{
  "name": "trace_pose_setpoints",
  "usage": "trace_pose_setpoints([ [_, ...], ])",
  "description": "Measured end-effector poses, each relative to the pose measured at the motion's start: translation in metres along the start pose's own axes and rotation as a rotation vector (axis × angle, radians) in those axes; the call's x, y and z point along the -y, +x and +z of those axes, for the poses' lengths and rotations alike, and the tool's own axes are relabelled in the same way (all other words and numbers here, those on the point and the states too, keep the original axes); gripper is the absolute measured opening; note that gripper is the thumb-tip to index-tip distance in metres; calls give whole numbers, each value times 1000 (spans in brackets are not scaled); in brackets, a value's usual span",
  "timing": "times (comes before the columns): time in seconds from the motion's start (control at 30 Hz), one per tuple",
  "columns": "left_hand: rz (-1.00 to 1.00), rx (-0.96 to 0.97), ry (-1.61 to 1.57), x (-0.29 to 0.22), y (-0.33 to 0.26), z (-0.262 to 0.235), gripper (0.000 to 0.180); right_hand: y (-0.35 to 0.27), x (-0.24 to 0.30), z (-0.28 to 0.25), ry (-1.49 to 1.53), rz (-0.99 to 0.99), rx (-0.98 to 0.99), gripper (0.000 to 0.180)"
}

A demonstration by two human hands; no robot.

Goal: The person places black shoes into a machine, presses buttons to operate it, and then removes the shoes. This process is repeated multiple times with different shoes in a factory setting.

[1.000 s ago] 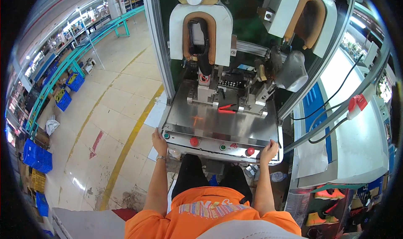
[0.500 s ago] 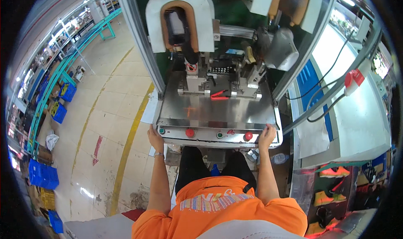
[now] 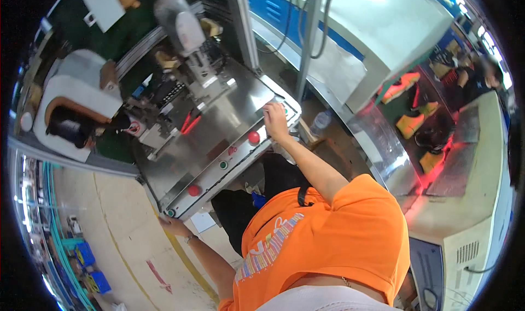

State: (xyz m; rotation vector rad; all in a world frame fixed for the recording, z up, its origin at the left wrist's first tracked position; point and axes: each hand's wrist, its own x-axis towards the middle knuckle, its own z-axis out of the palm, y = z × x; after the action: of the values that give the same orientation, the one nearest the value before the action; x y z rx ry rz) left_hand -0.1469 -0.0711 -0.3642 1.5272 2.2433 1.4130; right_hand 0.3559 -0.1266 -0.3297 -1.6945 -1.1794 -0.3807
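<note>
My left hand is at the left end of the machine's front control panel, beside a green button. Its fingers reach along the panel's corner. At the other end, my right hand rests its loosely bent fingers over the panel's upper edge, near another green button. Neither hand holds a loose object. Between them, the panel carries red buttons and a middle green button. Red-handled pliers or snips lie on the steel plate behind.
Left of the plate, a dark shoe-like piece sits in a padded white mould. A grey metal form stands on the right fixture. Farther right are orange and yellow shoe pieces, a large white machine and another person.
The view has turned to the right and tilted, bringing more of the shoe pieces and another person into sight. Both hands remain at the panel's ends; the right fingers now lie over its upper edge.
</note>
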Motion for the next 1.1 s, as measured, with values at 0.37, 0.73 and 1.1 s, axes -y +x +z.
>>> trace_pose_setpoints([
  [0.37, -15, 96, 242, 23, 20, 7, 51, -6, -26, -69, 61, 142, -136, 18],
  [0.73, -539, 760, -904, 46, 32, -8, 71, -165, -326, -491, -1257, 1048, -781, 32],
  [1.1, -1002, 414, -731, 33, 32, 5, 38, -158, -428, -532, -684, 1115, -353, 39],
])
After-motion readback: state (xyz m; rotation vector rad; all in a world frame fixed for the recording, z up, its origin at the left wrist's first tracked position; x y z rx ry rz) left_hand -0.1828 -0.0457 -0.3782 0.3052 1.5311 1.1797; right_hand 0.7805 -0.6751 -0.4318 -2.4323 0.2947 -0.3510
